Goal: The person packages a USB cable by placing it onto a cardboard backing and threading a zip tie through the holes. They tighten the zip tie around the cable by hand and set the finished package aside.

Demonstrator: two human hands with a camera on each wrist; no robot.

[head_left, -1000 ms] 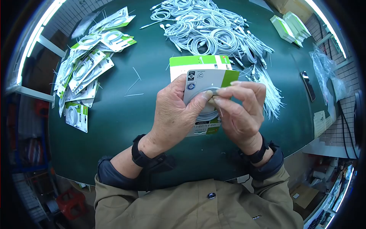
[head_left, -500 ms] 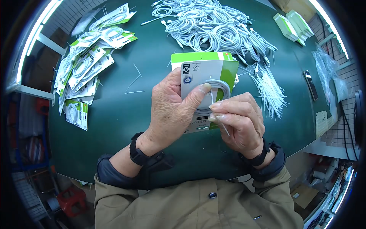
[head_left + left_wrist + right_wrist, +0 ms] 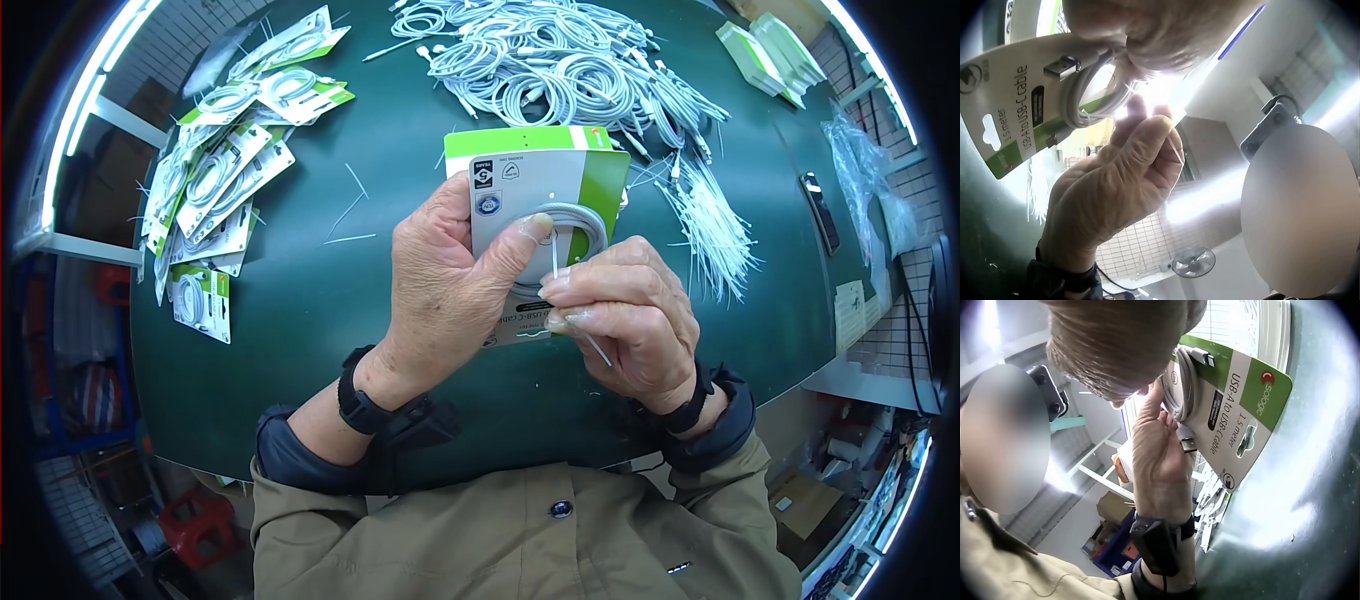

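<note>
The left hand [image 3: 440,275] grips a white and green cable card [image 3: 500,225] by its left side, its thumb on the coiled white cable [image 3: 588,222] lying on the card. A thin white tie [image 3: 555,255] runs down from the coil into the right hand [image 3: 635,315], which pinches it between thumb and fingers, the tail sticking out below. In the right wrist view the card [image 3: 1257,381] carries the coil [image 3: 1186,394] and a USB-A plug [image 3: 1189,445]. The left wrist view shows the right hand [image 3: 1116,187] close beside the coil. Behind the card in the head view is another green-topped card [image 3: 520,138].
A heap of coiled white cables [image 3: 560,75] lies at the back, with a bundle of white ties [image 3: 712,230] beside it. Carded cables [image 3: 215,185] are piled at left. Card stacks [image 3: 765,62], a phone [image 3: 818,213] and clear plastic bags [image 3: 865,185] are at right.
The right hand has moved down and away from the coil with the tie between its fingers, drawing it straight. The left hand and card have shifted slightly left and up.
</note>
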